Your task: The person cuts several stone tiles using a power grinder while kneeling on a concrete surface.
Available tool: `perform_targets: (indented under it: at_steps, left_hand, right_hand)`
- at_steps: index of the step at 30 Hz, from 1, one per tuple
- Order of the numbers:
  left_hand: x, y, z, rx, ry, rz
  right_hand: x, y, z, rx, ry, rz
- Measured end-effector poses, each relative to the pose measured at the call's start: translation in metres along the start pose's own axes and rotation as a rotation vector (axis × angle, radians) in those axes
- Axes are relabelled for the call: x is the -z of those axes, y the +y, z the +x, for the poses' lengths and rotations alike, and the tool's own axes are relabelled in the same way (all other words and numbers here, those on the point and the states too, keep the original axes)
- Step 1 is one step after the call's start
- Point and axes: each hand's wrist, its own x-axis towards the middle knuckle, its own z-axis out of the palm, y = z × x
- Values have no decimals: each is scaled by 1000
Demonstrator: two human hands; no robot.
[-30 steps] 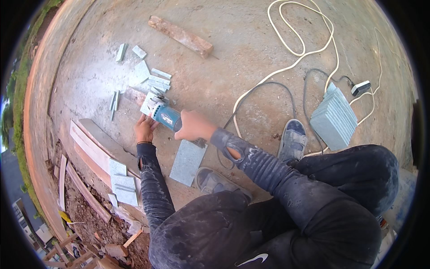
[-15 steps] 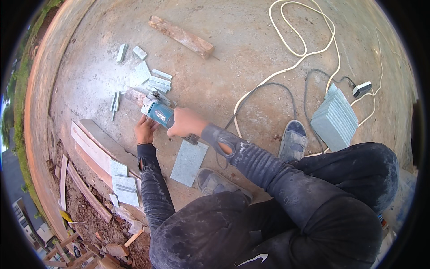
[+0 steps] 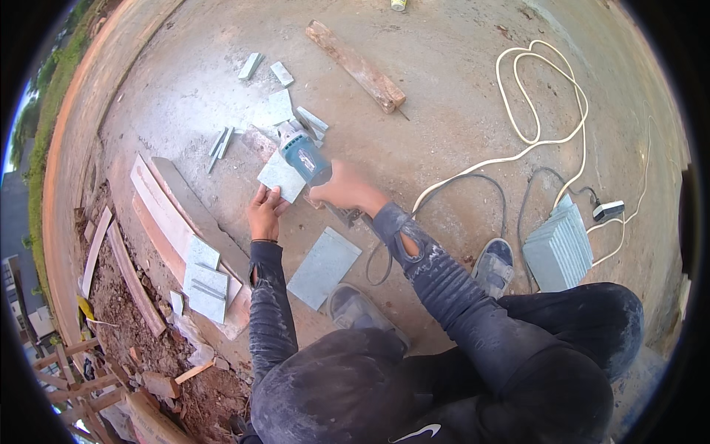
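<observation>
My right hand (image 3: 346, 188) is wrapped round the rear of a teal angle grinder (image 3: 304, 157), whose grey head points away from me. Just beneath and left of the grinder lies a pale grey-green tile (image 3: 282, 176). The fingers of my left hand (image 3: 266, 212) pinch this tile at its near edge. Part of the tile hides under the grinder, and the disc cannot be made out. Under the tile's far side, a piece of wood (image 3: 257, 144) shows. A larger tile (image 3: 324, 268) lies flat on the ground by my shoe.
Cut tile pieces (image 3: 275, 108) and strips (image 3: 220, 143) lie beyond my hands. A wooden beam (image 3: 355, 65) rests farther off. At right stand a tile stack (image 3: 558, 248), a cream cable (image 3: 510, 157) and a power socket (image 3: 608, 211). Boards (image 3: 164, 206) carry more cut tiles (image 3: 205, 291) at left.
The view has shifted, so the scene sits lower and farther right. The tile at my left fingers now shows clearly beside the grinder, which has turned to point more directly away.
</observation>
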Motion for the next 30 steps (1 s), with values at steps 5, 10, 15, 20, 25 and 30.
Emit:
perform_targets:
  at_steps: [5, 10, 15, 20, 25, 30]
  left_hand:
    - [14, 23, -59, -205, 136, -175]
    - [29, 50, -106, -271, 270, -282]
    - [52, 61, -138, -317, 325, -351]
    - [88, 59, -168, -367, 378, -316]
    - [127, 48, -199, -460, 262, -470]
    - [136, 38, -215, -489, -128, -1066]
  right_hand:
    - [50, 0, -13, -22, 30, 70]
    - [65, -3, -27, 1, 79, 196]
    - [65, 0, -33, 25, 98, 228]
    - [65, 0, -37, 36, 82, 215]
    - [69, -1, -38, -3, 20, 223]
    - [67, -5, -35, -10, 1, 236]
